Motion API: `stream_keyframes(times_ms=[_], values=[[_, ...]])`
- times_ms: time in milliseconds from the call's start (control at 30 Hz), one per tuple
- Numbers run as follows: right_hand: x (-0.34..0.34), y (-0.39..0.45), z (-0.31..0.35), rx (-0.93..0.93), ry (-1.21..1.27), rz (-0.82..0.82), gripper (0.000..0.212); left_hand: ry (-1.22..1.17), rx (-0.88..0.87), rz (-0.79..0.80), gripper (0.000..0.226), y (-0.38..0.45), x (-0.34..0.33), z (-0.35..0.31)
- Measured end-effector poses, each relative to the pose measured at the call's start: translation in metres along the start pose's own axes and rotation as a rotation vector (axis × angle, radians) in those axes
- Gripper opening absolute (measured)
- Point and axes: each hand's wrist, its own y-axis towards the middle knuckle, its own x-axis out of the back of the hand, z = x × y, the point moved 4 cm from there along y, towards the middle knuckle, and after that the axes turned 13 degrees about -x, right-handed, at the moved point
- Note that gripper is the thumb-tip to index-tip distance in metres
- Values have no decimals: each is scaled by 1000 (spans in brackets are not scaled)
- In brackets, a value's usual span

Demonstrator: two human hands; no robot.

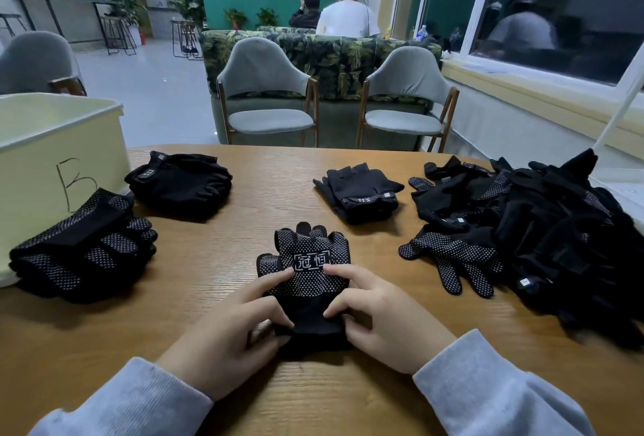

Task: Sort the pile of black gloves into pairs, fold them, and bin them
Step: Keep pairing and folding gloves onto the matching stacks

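At the left edge of the frame a pale yellow bin stands on the table, a letter hand-drawn in black on its near wall; its inside cannot be seen from this angle, so what it holds cannot be told. The wooden table fills the lower half of the frame, its grain running left to right. In the lower centre lies a dotted glove, palm side up with a white boxed logo, its fingers pointing away from the person. The left hand and the right hand, both in grey sleeves, have their fingers curled onto the glove's cuff end and pinch it from either side. At lower left, just beside the bin, sits a stack of dotted gloves; behind it, at centre left, a stack of plain-side gloves. A smaller folded set lies at upper centre of the table. The unsorted pile of black gloves spreads along the right edge. Beyond the table stand two grey chairs, a leaf-patterned sofa, a green wall, and windows at upper right; two people in caps sit facing away.
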Motion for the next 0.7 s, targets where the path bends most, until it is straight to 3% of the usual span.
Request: stream_keyframes(times_ms=[133,267,500,700], values=[[0,-4,-1,-59,-11,47,30,-11,70,42,5,-5,0,0],[0,-4,-1,-72,-1,47,30,-16,115,88,17,-7,1,2],[5,-4,5,-51,-4,-36,27,-1,108,105,15,-5,-2,2],[5,-2,4,-148,-17,19,18,-31,156,148,44,0,1,-1]])
